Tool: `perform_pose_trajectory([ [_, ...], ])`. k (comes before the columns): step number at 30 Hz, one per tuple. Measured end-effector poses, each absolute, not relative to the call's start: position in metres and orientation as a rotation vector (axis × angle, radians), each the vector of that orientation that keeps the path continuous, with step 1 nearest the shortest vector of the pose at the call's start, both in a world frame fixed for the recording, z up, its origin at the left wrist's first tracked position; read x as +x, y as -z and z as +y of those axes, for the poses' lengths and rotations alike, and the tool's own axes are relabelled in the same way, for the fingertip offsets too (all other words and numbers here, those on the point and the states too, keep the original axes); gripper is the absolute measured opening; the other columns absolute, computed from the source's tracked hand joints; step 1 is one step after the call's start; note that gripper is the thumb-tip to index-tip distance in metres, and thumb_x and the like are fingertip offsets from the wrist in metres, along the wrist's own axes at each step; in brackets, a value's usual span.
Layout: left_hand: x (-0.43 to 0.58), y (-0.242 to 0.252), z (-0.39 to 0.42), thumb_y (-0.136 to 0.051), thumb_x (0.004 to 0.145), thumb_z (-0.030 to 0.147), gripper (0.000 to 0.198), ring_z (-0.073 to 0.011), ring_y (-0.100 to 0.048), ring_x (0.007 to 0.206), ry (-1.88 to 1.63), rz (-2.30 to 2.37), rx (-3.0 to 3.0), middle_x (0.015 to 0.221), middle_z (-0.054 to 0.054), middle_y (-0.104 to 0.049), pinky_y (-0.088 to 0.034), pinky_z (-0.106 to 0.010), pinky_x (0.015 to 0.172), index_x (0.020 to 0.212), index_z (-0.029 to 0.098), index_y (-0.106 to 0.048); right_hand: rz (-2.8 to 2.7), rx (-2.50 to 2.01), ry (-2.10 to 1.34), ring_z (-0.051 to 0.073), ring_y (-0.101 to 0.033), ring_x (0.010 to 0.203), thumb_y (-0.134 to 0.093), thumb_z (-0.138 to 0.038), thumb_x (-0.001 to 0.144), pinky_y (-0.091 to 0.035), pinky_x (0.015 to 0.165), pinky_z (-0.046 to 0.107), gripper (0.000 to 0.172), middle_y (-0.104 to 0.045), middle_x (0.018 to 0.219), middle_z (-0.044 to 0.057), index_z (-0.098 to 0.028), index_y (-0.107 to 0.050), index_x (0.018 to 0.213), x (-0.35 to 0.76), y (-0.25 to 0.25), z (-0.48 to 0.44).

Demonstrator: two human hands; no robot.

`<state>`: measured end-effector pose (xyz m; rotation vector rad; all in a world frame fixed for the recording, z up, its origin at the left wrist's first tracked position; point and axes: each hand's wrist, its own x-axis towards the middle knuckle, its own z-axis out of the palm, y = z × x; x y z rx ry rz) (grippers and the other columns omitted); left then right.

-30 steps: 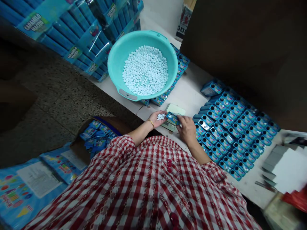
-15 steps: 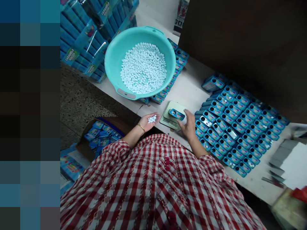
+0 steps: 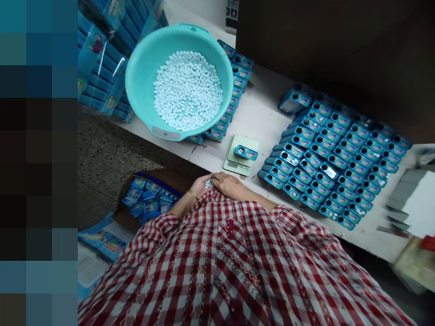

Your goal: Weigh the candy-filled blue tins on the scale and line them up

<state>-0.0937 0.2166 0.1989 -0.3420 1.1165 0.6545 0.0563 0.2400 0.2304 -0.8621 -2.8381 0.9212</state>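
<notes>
White candies (image 3: 209, 184) lie in the palm of my left hand (image 3: 199, 186), which is cupped at the table's front edge. My right hand (image 3: 226, 184) reaches across to it, its fingertips at the candies; whether they pinch any is hidden. On a small pale green scale (image 3: 238, 168) stands one blue candy box (image 3: 246, 153) with a round opening, white candies visible inside. A turquoise basin (image 3: 141, 81) holding a heap of white candies (image 3: 188, 90) rests behind, on rows of blue boxes.
Many blue boxes (image 3: 319, 163) stand in tight rows on the right of the table (image 3: 265, 104). Packed blue packages (image 3: 102, 77) are stacked at the upper left. A carton (image 3: 122, 213) of small blue packets sits at the lower left, and grey card pieces (image 3: 404, 194) lie far right.
My right hand has left the box on the scale and moved left to my left palm. The view has shifted somewhat. The box remains on the scale.
</notes>
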Motion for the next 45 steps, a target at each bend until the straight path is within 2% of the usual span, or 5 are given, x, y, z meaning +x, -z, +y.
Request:
perform_pose_trajectory([
  [11,-0.091,-0.197,0.216,-0.045,0.085,0.014,0.024,-0.0185,-0.067,0.073,-0.63,1.121,-0.334,0.068,-0.01,-0.068,-0.052,-0.029,0.076,0.083,0.005,-0.067,-2.881,-0.838,-0.887,0.016,-0.053,0.083,-0.036,-0.013,0.091,-0.044,0.072,0.028,0.023,-0.058,0.097,0.007,-0.016,-0.057,0.098,0.061,-0.233,0.24],
  [20,-0.104,-0.193,0.22,-0.043,0.085,0.014,0.025,-0.0201,-0.067,0.082,-0.706,1.134,-0.274,0.087,-0.016,-0.07,-0.053,-0.031,0.077,0.089,0.003,-0.065,-2.379,-1.812,-0.445,0.029,-0.046,0.103,-0.049,-0.034,0.085,-0.042,0.084,0.042,0.045,-0.05,0.12,0.016,-0.013,-0.046,0.125,0.139,-0.219,0.282],
  [36,-0.121,-0.181,0.261,-0.047,0.081,0.011,0.025,-0.0166,-0.067,0.076,-0.93,1.151,-0.348,0.08,-0.012,-0.069,-0.055,-0.025,0.07,0.099,0.006,-0.063,-2.66,-1.705,-0.668,0.023,-0.052,0.098,-0.038,-0.027,0.09,-0.048,0.075,0.032,0.034,-0.053,0.113,0.015,-0.012,-0.048,0.118,0.014,-0.191,0.322],
  [41,-0.117,-0.173,0.277,-0.047,0.081,0.009,0.023,-0.0168,-0.067,0.076,-0.953,1.143,-0.363,0.077,-0.012,-0.068,-0.054,-0.026,0.07,0.097,0.006,-0.063,-2.578,-1.529,-0.664,0.023,-0.052,0.103,-0.033,-0.024,0.091,-0.049,0.077,0.034,0.041,-0.045,0.13,0.016,-0.014,-0.042,0.13,0.026,-0.176,0.315],
  [45,-0.115,-0.171,0.28,-0.047,0.079,0.007,0.024,-0.0162,-0.066,0.075,-0.935,1.167,-0.354,0.077,-0.012,-0.068,-0.054,-0.025,0.069,0.095,0.005,-0.064,-2.301,-1.624,-0.498,0.023,-0.05,0.106,-0.034,-0.025,0.091,-0.047,0.086,0.038,0.037,-0.05,0.124,0.014,-0.017,-0.052,0.122,0.093,-0.183,0.341],
])
